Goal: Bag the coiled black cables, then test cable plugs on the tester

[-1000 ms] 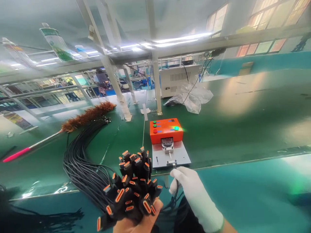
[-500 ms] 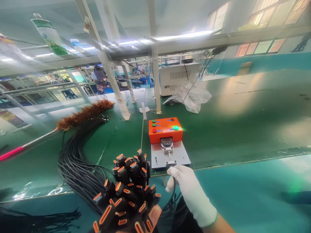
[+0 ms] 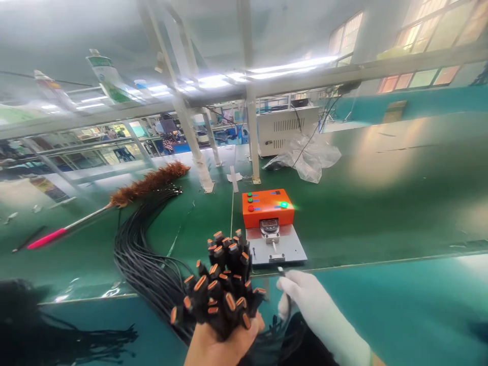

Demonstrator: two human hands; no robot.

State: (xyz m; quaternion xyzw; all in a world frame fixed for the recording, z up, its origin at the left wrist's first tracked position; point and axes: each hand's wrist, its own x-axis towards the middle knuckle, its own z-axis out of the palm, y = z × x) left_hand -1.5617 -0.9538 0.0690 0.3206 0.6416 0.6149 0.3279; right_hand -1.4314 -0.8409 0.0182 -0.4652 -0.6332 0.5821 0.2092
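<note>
My bare left hand (image 3: 224, 340) is closed around a thick bundle of black USB-C cables (image 3: 213, 284), their orange-lined plugs pointing up and toward me. The long cable tails run back over the green table at left. In a white glove, my right hand (image 3: 305, 297) pinches a single black cable (image 3: 281, 271), its metal plug tip showing past the fingers. That tip is just in front of a metal plate (image 3: 293, 249) and apart from its small slotted block (image 3: 276, 257). A digital gauge (image 3: 270, 226) is mounted on the plate, before an orange box (image 3: 268, 209) with a lit green button.
A brown duster (image 3: 148, 184) with a pink handle lies at left on the green table (image 3: 362, 218). Behind the orange box are shelf posts (image 3: 252, 137), a crumpled plastic bag (image 3: 312, 157) and a grey metal case (image 3: 285, 131). More black cables (image 3: 87, 340) hang at lower left.
My right hand has drawn back from the slotted block toward me, and the plug tip of its cable now shows. The view has shifted a little; my left hand keeps its bundle.
</note>
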